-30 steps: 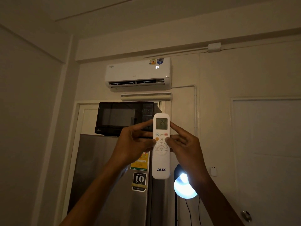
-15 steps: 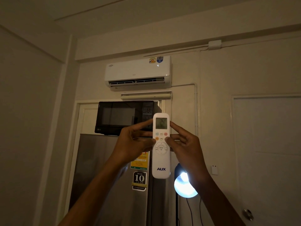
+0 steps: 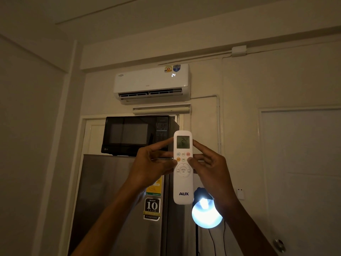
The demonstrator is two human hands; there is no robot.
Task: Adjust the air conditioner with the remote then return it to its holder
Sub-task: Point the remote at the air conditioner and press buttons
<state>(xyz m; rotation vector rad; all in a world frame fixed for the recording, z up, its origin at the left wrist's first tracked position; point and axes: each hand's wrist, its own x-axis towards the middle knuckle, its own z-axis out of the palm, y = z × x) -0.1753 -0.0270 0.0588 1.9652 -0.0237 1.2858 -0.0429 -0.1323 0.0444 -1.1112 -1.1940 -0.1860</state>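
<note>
Remote (image 3: 183, 182), white with AUX printed near its bottom, held upright at chest-to-face height between both hands, aimed toward the air conditioner (image 3: 152, 84) mounted high on the wall above. Left hand (image 3: 149, 165) pinches the remote's left edge, index finger stretched up beside the small screen, thumb at the edge near the orange button. Right hand (image 3: 212, 167) pinches the right edge the same way, index along the screen side, thumb tip sitting on the button row just above the round menu pad; whether it is actually pressing cannot be told. Remote screen is lit, digits too blurred to read. AC panel shows 24 and the louvre looks open. Below the unit: a black microwave (image 3: 136, 135) on top of a steel fridge (image 3: 114, 200) with a 10-year sticker, a bright bulb lamp (image 3: 206, 215) just beside and below the remote's bottom end, a white door (image 3: 302, 172) on the right. Step in hand, as I judge it: the adjusting part, buttons being worked with the unit responding. Return step not yet done. No holder is clearly visible; a small white fitting on the wall near the door could be something else. Next move calls for finishing the setting, then shifting to a one-hand grip and locating the holder.
</note>
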